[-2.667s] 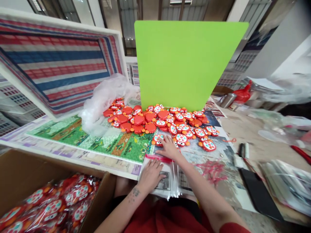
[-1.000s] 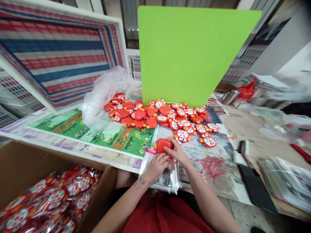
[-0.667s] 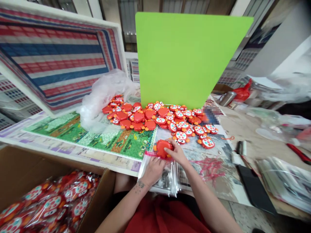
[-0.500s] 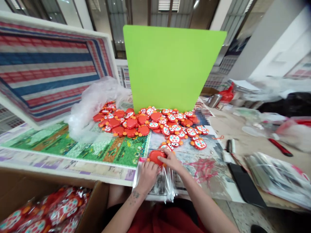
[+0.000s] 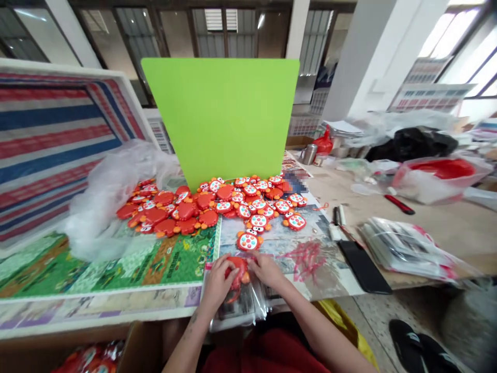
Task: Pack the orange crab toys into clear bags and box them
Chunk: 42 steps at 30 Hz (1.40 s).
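At the table's front edge a red crab-shaped toy (image 5: 238, 270), back side up with orange claws, lies at the mouth of a clear plastic bag (image 5: 248, 306). It appears partly inside the bag. My left hand (image 5: 217, 282) is closed on the toy's left side, thumb across it. My right hand (image 5: 268, 270) has its fingers bent at the bag's upper right edge, close beside the toy; its exact grip is partly hidden. Just beyond sits another crab toy (image 5: 248, 240), its face of coloured dots upward. A pile of such toys (image 5: 186, 210) spreads behind it.
A green board (image 5: 225, 119) stands behind the pile. Cloudy plastic film (image 5: 104, 197) and a striped-lined crate (image 5: 50, 140) are at left. Pink ties (image 5: 305, 261), a black phone-like slab (image 5: 363, 265) and a red cutter (image 5: 399, 204) lie right. Below left, a carton (image 5: 135, 347) holds bagged toys.
The view has turned right. The toy has moved down into the bag's mouth. My left hand has shifted onto the toy, and my right hand has moved off its top to the bag's right edge.
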{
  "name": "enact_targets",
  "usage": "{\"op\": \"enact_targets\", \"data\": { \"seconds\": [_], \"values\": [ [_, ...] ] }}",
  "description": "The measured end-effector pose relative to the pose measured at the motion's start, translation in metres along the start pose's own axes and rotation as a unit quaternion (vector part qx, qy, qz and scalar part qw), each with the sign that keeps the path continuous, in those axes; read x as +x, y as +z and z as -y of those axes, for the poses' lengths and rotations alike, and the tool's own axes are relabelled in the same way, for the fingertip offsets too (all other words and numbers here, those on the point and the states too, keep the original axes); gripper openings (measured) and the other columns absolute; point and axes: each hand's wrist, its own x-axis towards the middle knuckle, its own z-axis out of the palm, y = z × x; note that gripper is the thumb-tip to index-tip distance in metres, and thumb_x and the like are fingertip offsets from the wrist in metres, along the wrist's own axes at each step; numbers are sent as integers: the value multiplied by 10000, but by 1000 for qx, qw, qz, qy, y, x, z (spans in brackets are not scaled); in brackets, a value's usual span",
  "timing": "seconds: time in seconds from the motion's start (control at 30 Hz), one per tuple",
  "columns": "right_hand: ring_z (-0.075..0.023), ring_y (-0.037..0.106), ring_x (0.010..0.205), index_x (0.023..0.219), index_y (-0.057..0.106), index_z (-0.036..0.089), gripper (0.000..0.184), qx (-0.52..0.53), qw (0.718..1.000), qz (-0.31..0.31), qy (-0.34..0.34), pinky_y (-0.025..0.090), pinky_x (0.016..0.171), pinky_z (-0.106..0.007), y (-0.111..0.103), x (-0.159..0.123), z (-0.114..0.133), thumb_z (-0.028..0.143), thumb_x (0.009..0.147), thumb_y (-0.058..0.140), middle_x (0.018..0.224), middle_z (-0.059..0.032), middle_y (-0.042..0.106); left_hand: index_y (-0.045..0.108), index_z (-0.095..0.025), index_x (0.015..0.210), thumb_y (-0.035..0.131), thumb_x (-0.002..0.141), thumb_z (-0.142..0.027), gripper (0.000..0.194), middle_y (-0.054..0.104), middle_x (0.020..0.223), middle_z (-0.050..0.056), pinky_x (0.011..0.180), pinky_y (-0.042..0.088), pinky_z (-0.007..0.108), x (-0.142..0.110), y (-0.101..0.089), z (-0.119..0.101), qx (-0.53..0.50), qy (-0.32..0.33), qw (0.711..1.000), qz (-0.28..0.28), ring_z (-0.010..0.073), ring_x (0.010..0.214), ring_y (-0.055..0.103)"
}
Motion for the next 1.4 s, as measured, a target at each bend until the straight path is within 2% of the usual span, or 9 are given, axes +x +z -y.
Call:
{"op": "enact_targets", "data": {
  "seconds": [0.17,0.33,0.47,0.57,0.73,0.9,1.13,1.27,1.4],
  "values": [
    [-251,665,850,1234,597,199,416,49,999,-18,8,482,768,-358,24,-10,7,166,866,407,989,-98,721,597,-196,771,569,857,-243,102,637,1028,61,921,460,383,4,-13,-9,-37,-35,998,44,216,1005,594],
    [-228,628,689,1237,572,197,392,81,995,-60,22,467,679,-346,33,-14,16,238,900,375,811,-56,689,588,-203,858,492,906,-250,117,638,789,16,761,475,322,-4,-13,-20,-49,-67,993,79,190,794,605],
    [-202,599,652,1204,562,197,348,138,987,-86,14,457,660,-329,31,-16,14,294,920,385,781,-34,659,594,-198,1073,543,891,-330,230,635,1099,94,963,411,447,-12,-12,-15,1,-69,996,-62,264,1089,549],
    [-187,563,588,1178,559,210,315,170,980,-106,21,445,613,-315,29,-17,11,331,929,409,692,1,607,505,-173,1249,526,896,-388,414,577,1231,142,966,429,457,-16,-10,-1,-67,-150,977,-133,272,1149,540],
    [-201,612,690,1192,547,223,306,188,974,-129,7,492,675,-347,27,-19,10,342,950,402,789,-27,642,614,-159,989,599,836,-423,305,707,904,64,791,522,334,-17,0,15,-303,-248,920,6,199,855,668],
    [-272,537,1112,1182,610,260,290,56,974,-179,-128,412,981,-495,18,-17,24,286,917,494,1145,-79,650,635,-152,843,653,779,-402,259,726,827,54,771,538,336,-14,2,2,-405,-245,881,12,198,801,686],
    [-254,562,1054,1274,596,267,363,-33,966,-81,-243,446,940,-442,17,-3,49,218,938,469,1001,-78,706,673,-188,1035,484,847,-181,267,728,1028,68,906,494,368,-7,-13,-24,-276,-124,953,14,230,991,665],
    [-247,569,999,1270,601,259,375,-77,961,-72,-255,443,897,-417,15,1,53,189,948,422,921,-79,708,678,-172,976,435,849,-122,278,732,909,84,774,500,338,-5,-21,-33,-137,-110,984,36,240,864,681],
    [-253,550,896,1187,631,242,361,-66,971,-66,-219,430,828,-405,14,4,52,146,878,471,846,-68,697,684,-186,961,427,867,-140,277,731,859,67,743,495,315,-7,-20,-36,-102,-98,988,65,226,828,683]
  ]
}}
